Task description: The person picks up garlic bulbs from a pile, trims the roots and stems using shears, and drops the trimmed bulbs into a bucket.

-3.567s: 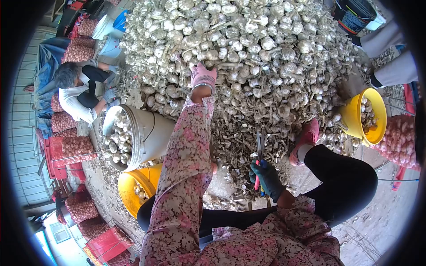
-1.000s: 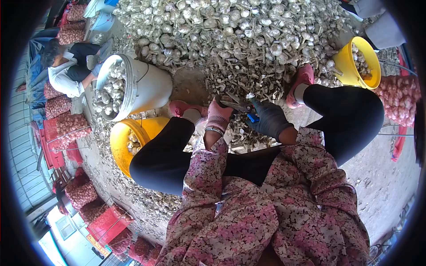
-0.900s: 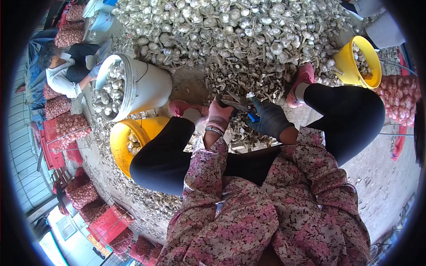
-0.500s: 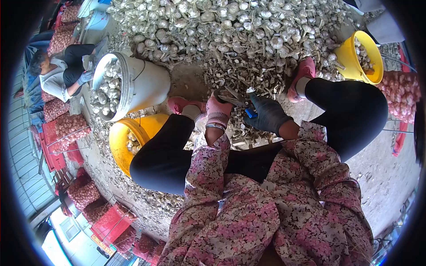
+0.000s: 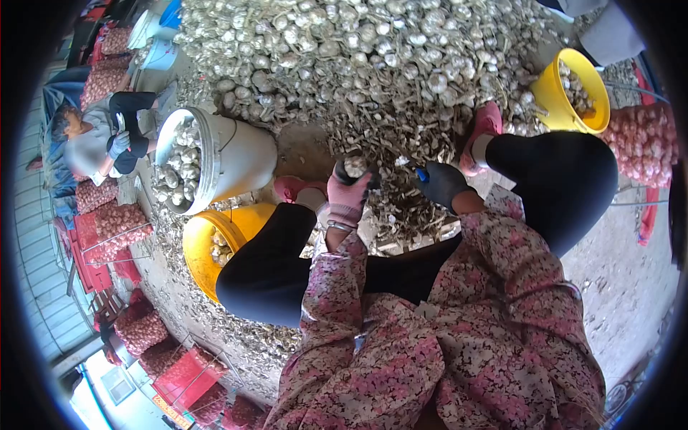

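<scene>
My left hand (image 5: 348,192), in a pink glove with dark fingertips, is closed around a garlic bulb (image 5: 355,166). To its right, my right hand (image 5: 444,186) wears a dark grey glove and is wrapped round a tool with a blue handle (image 5: 422,174); the blades cannot be made out. Both hands are above the dry stem scraps between my knees, apart from each other. A large heap of garlic (image 5: 344,50) lies in front of them.
On the left are a white bucket (image 5: 240,158) and a yellow bucket (image 5: 251,218), both holding garlic. Another yellow bucket (image 5: 548,93) stands at the right, beside a red net sack (image 5: 638,143). A person (image 5: 97,136) sits at the far left.
My hands have moved apart, my right hand going right with the tool, away from my left hand. The bulb in my left hand now shows clearly. The view has shifted slightly.
</scene>
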`<control>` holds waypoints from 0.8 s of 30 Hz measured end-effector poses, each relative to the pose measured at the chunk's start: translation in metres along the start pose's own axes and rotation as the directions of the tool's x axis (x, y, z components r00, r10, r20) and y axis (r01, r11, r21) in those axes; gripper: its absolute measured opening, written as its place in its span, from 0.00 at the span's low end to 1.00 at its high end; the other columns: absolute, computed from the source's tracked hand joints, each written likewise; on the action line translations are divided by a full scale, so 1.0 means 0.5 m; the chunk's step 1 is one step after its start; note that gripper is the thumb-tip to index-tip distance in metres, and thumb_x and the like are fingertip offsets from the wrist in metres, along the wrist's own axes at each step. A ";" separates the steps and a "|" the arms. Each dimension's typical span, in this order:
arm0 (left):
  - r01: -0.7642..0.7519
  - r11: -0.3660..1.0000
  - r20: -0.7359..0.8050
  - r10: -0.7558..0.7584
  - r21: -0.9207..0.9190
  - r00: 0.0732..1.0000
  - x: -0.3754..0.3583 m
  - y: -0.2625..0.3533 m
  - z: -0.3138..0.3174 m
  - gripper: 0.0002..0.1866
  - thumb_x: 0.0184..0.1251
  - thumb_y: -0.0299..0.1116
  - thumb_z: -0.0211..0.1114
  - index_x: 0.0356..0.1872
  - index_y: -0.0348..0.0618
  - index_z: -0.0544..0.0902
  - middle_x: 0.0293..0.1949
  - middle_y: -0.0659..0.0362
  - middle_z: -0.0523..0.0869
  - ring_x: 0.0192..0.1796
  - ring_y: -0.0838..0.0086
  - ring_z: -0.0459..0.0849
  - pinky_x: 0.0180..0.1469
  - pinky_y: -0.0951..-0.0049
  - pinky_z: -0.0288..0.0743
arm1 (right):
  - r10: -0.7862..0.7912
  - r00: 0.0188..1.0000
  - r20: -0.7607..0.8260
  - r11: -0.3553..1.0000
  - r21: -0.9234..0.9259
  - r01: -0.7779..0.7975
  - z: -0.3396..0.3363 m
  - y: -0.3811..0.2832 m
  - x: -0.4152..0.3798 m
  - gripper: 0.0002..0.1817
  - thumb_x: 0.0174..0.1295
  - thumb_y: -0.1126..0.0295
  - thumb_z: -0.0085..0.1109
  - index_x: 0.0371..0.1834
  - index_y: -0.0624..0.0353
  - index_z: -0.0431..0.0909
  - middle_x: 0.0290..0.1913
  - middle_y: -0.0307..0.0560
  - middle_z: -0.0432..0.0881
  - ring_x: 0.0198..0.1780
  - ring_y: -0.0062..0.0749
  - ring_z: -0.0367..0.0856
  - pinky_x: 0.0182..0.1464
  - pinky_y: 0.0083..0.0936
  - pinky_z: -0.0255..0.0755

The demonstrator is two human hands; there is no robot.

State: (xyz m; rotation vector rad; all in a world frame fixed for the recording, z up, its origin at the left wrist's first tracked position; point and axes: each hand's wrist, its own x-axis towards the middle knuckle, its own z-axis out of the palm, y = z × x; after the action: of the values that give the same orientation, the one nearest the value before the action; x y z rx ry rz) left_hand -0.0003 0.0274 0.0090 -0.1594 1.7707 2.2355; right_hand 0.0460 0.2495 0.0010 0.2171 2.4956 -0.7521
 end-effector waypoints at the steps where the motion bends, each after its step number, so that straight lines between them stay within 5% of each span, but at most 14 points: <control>1: -0.068 0.998 -0.006 0.068 -0.009 0.998 0.007 0.009 -0.022 0.16 0.60 0.15 0.59 0.51 0.35 0.76 0.40 0.55 0.84 0.39 0.68 0.85 0.39 0.69 0.81 | 0.008 0.999 -0.049 0.997 0.081 -0.004 0.005 0.002 -0.002 0.23 0.56 0.49 0.59 0.39 0.61 0.78 0.35 0.59 0.82 0.39 0.51 0.82 0.43 0.40 0.74; 3: -0.022 0.979 -0.016 0.019 -0.203 1.000 0.020 0.043 -0.061 0.16 0.64 0.20 0.58 0.53 0.36 0.75 0.41 0.55 0.84 0.40 0.69 0.86 0.41 0.71 0.82 | 0.022 0.996 0.087 0.901 0.431 -0.057 -0.020 -0.022 -0.009 0.25 0.53 0.48 0.64 0.40 0.61 0.78 0.34 0.54 0.83 0.36 0.41 0.83 0.42 0.33 0.74; 5: -0.221 0.965 -0.148 0.242 0.142 0.959 0.056 0.080 -0.130 0.14 0.65 0.25 0.59 0.51 0.35 0.76 0.41 0.56 0.84 0.38 0.71 0.84 0.36 0.72 0.80 | 0.015 0.999 0.038 0.844 0.536 -0.033 -0.077 -0.067 -0.029 0.24 0.54 0.49 0.65 0.40 0.60 0.79 0.32 0.47 0.84 0.32 0.33 0.82 0.38 0.28 0.75; 6: -0.245 0.960 -0.145 0.264 0.137 0.953 0.082 0.132 -0.148 0.14 0.65 0.25 0.59 0.51 0.35 0.76 0.41 0.56 0.84 0.38 0.71 0.84 0.36 0.72 0.80 | -0.008 0.999 0.053 0.710 0.703 -0.031 -0.088 -0.067 -0.018 0.22 0.56 0.50 0.63 0.39 0.60 0.79 0.31 0.45 0.83 0.30 0.32 0.82 0.35 0.26 0.75; 8: -0.373 0.729 -0.230 0.294 -0.574 0.928 0.088 0.278 -0.168 0.15 0.68 0.34 0.58 0.51 0.38 0.76 0.47 0.52 0.82 0.45 0.67 0.82 0.47 0.70 0.78 | -0.044 0.996 0.075 0.544 0.838 -0.040 -0.107 -0.071 -0.010 0.20 0.59 0.51 0.61 0.37 0.59 0.79 0.29 0.44 0.82 0.28 0.30 0.81 0.33 0.25 0.75; 9: -0.375 0.436 -0.271 0.283 -0.818 0.920 0.096 0.320 -0.178 0.17 0.69 0.39 0.58 0.51 0.39 0.75 0.49 0.50 0.81 0.49 0.65 0.82 0.52 0.69 0.77 | -0.022 0.982 0.186 0.163 0.970 -0.180 -0.130 -0.081 -0.016 0.18 0.60 0.52 0.60 0.35 0.58 0.78 0.27 0.43 0.81 0.26 0.28 0.80 0.30 0.24 0.74; 10: -0.376 0.470 -0.263 0.290 -0.799 0.920 0.117 0.330 -0.192 0.18 0.70 0.41 0.54 0.53 0.40 0.74 0.53 0.50 0.80 0.52 0.65 0.80 0.55 0.69 0.75 | -0.048 0.955 0.293 -0.247 0.923 -0.295 -0.143 -0.090 -0.017 0.17 0.62 0.52 0.58 0.33 0.57 0.77 0.26 0.41 0.80 0.24 0.26 0.79 0.28 0.24 0.74; 13: -0.293 0.818 -0.029 0.321 -0.495 0.947 0.269 0.214 -0.271 0.19 0.67 0.38 0.59 0.56 0.45 0.71 0.55 0.56 0.78 0.60 0.64 0.74 0.64 0.66 0.66 | -0.161 0.883 0.441 -0.068 0.888 -0.456 -0.055 -0.027 0.039 0.19 0.63 0.49 0.55 0.39 0.56 0.73 0.27 0.39 0.77 0.25 0.26 0.77 0.28 0.28 0.77; 14: -0.232 0.958 -0.231 0.191 -0.168 0.954 0.305 0.204 -0.222 0.19 0.60 0.32 0.65 0.54 0.46 0.75 0.52 0.57 0.79 0.55 0.64 0.78 0.59 0.66 0.70 | -0.072 0.924 0.377 0.035 0.926 -0.375 -0.051 -0.042 0.033 0.18 0.64 0.51 0.56 0.37 0.55 0.73 0.26 0.38 0.76 0.24 0.25 0.77 0.27 0.26 0.75; 16: -0.133 0.980 -0.314 0.080 -0.151 0.946 0.348 0.245 -0.068 0.17 0.63 0.31 0.65 0.53 0.45 0.78 0.44 0.61 0.83 0.39 0.70 0.84 0.40 0.69 0.80 | 0.018 0.960 0.280 0.092 0.956 -0.280 -0.066 -0.093 0.014 0.15 0.63 0.53 0.58 0.36 0.54 0.73 0.24 0.35 0.74 0.22 0.23 0.74 0.25 0.23 0.72; 18: -0.117 0.992 -0.224 0.122 0.036 0.967 0.461 0.227 -0.027 0.22 0.64 0.31 0.64 0.58 0.42 0.73 0.47 0.59 0.81 0.41 0.69 0.85 0.40 0.73 0.79 | 0.027 0.958 0.285 0.058 0.957 -0.286 -0.046 -0.095 0.027 0.14 0.61 0.56 0.62 0.35 0.54 0.72 0.23 0.33 0.73 0.22 0.21 0.74 0.25 0.21 0.71; 20: -0.277 0.906 -0.161 0.341 0.320 0.926 0.607 0.166 -0.009 0.24 0.61 0.28 0.65 0.59 0.39 0.71 0.50 0.56 0.80 0.45 0.68 0.83 0.43 0.74 0.79 | 0.014 0.962 0.274 0.027 0.961 -0.274 -0.043 -0.099 0.038 0.14 0.60 0.57 0.63 0.35 0.54 0.73 0.23 0.33 0.73 0.22 0.20 0.74 0.25 0.21 0.70; 21: -0.224 0.627 -0.105 0.443 0.746 0.890 0.661 0.170 0.001 0.29 0.56 0.29 0.69 0.60 0.37 0.70 0.55 0.50 0.77 0.52 0.60 0.80 0.51 0.69 0.76 | 0.002 0.965 0.262 0.070 0.963 -0.262 -0.039 -0.098 0.043 0.14 0.60 0.57 0.63 0.34 0.54 0.73 0.23 0.33 0.74 0.22 0.19 0.74 0.25 0.20 0.70; 24: 0.024 0.348 -0.146 0.329 0.937 0.933 0.708 0.234 0.107 0.40 0.51 0.41 0.70 0.66 0.43 0.63 0.66 0.34 0.60 0.67 0.47 0.64 0.65 0.61 0.64 | 0.010 0.974 0.225 0.180 0.958 -0.223 -0.044 -0.108 0.049 0.13 0.60 0.58 0.62 0.32 0.55 0.74 0.22 0.33 0.75 0.22 0.18 0.73 0.25 0.19 0.69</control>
State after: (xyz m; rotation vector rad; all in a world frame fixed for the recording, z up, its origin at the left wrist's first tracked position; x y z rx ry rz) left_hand -0.3669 0.1091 0.0390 -0.0886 3.0566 0.9049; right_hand -0.0001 0.2171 0.0292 0.7459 1.3618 -2.1407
